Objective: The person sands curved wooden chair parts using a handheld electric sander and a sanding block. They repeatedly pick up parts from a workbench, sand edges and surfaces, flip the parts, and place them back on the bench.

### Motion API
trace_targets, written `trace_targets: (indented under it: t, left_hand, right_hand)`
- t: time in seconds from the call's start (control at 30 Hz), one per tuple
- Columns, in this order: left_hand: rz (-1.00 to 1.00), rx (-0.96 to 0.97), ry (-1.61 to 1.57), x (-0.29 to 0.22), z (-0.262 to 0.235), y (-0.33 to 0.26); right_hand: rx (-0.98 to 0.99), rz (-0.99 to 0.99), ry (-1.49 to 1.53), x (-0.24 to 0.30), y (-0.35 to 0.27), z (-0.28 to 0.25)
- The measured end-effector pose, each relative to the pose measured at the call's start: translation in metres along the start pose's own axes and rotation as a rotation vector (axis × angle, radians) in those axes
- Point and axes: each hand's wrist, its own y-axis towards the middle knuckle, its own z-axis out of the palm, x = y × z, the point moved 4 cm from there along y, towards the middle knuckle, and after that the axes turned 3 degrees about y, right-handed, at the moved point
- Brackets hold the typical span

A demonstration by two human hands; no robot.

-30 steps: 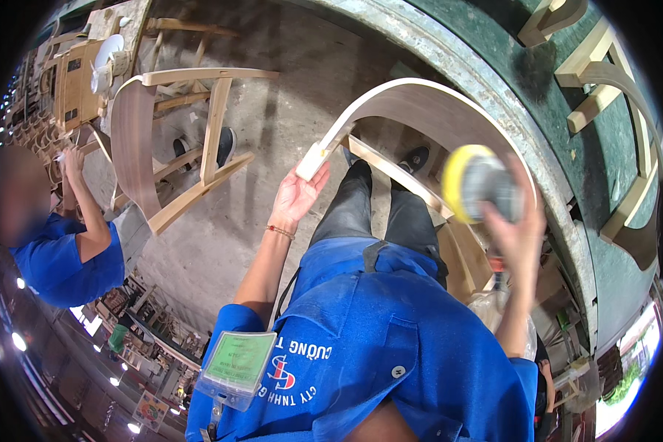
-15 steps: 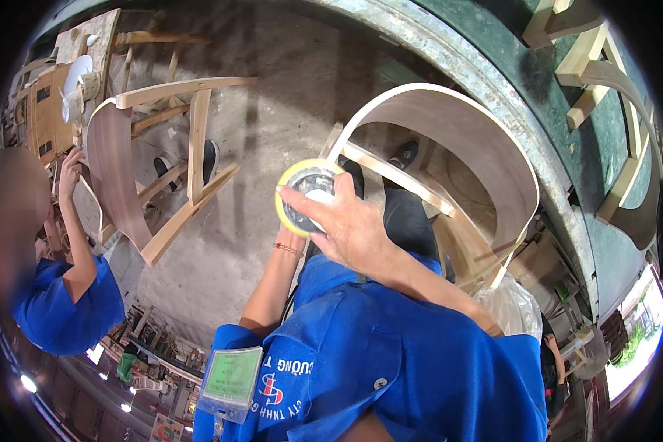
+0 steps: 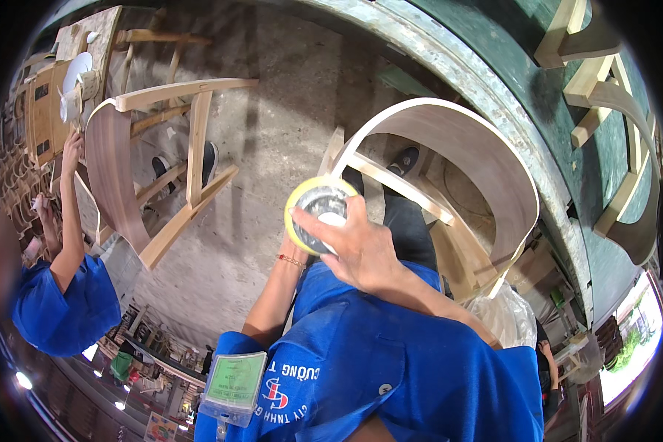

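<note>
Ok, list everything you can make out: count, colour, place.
Round sander: one, yellow and black, centre
Near chair frame: one, brown and pale, centre right
Left chair frame: one, brown and pale, left
Workbench: one, green, right
Chair frames on bench: at least two, brown and pale
Plastic bag: one, clear, lower right
Co-workers: at least two, blue at left, dark at lower right
Background clutter: uncountable, mixed colours, left
ID badge: one, green, on blue shirt
Right hand: one, centre, gripping sander
Left hand: one, mostly hidden behind sander
</note>
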Motion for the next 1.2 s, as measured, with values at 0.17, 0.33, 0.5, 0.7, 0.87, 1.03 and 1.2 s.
trace_targets:
  t: [0.17, 0.33, 0.5, 0.7, 0.87, 1.03, 1.2]
  left_hand:
    - [0.042, 0.086, 0.084, -0.003, -0.003, 0.004]
    - [0.005, 0.021, 0.029, -0.003, -0.003, 0.002]
    - [0.030, 0.004, 0.068, 0.007, -0.023, 0.011]
    - [0.012, 0.021, 0.047, 0.001, -0.012, 0.006]
    - [-0.030, 0.386, -0.279, 0.011, -0.016, 0.008]
    - [-0.102, -0.026, -0.249, -0.003, 0.006, 0.001]
    - [0.032, -0.021, -0.213, 0.004, -0.030, 0.013]
  right_hand:
    - [0.024, -0.024, -0.007, 0.007, -0.001, 0.002]
    - [0.059, 0.028, -0.048, 0.004, 0.001, 0.002]
    - [-0.058, -0.016, -0.071, 0.002, 0.000, 0.000]
    - [-0.046, -0.042, -0.103, 0.003, -0.002, 0.002]
    - [-0.074, 0.012, -0.140, -0.001, -0.004, -0.007]
    - [0.070, -0.166, -0.085, 0.012, -0.001, 0.012]
    - [-0.073, -0.257, -0.183, 0.016, 0.013, -0.001]
